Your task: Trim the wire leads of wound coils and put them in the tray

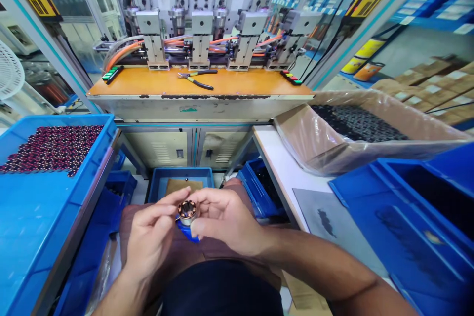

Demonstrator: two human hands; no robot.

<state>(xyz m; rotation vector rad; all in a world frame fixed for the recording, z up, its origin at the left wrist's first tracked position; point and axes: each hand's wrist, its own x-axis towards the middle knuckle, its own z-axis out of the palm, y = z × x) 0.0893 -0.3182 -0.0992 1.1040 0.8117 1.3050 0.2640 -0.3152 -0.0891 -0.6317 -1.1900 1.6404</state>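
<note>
Orange benchtop (237, 84) — pliers (198, 79) with black-and-yellow handles, I see bright blue left tray (33, 217), dark parts (55, 148) speckled pink — white right-hand surface (276, 158)

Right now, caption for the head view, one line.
Both hands hold a small copper-wound ring before a machine bench, pliers lying on its orange top.

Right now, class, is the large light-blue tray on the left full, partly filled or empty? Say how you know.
Partly filled: small dark-and-red parts cover the far end, while the tray's blue floor shows nearer.
</note>
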